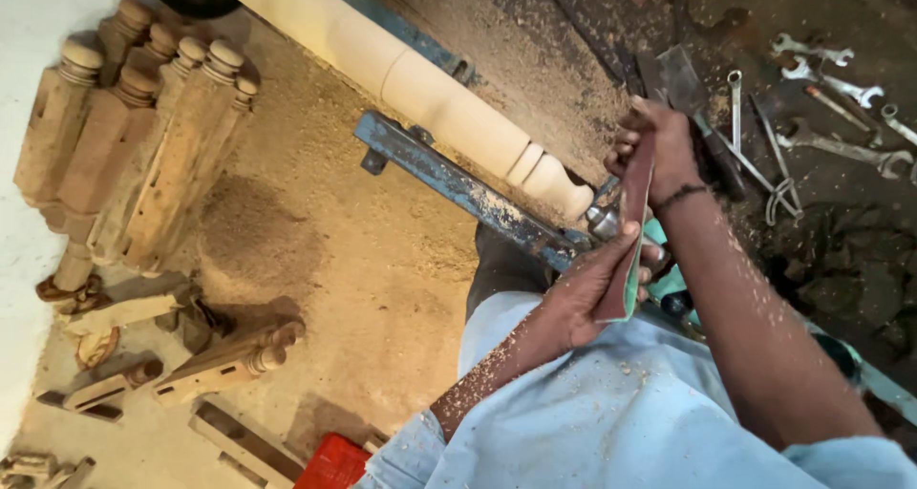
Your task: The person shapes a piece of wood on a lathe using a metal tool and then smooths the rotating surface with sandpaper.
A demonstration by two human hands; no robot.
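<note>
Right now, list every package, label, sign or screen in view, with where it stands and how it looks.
None in view: no package, label, sign or screen.
Nearest candidate: red ribbed plastic thing, bottom edge, on the sawdust floor; cut off, kind unclear.

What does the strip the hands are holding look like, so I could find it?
Start at the long pale turned wooden spindle on the blue lathe bed. By its rounded end, the left hand and right hand stretch a narrow reddish-brown sandpaper strip. Unlike the wood nearby, it is thin and bendy.
</note>
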